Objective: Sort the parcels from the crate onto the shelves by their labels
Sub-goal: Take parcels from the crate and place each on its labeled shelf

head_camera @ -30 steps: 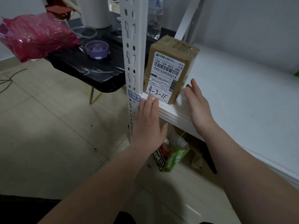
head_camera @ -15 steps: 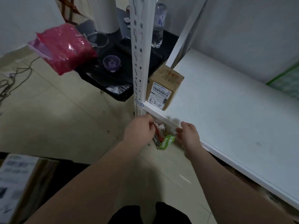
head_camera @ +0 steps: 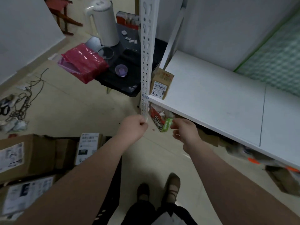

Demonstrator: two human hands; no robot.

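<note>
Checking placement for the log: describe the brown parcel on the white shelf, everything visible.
Small closed brown cardboard parcel, standing upright on the front left corner of the white shelf, close beside the perforated white post; contact with the post is unclear. Its front face carries a white barcode label with 4-3-11 handwritten underneath. Red print shows on top. Nothing is holding it.

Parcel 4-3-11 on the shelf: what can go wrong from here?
The parcel stands upright at the shelf's front corner, so a bump might tip it off. Cables lie loose on the floor and boxes sit near the feet, so turning away could mean a trip.
</note>
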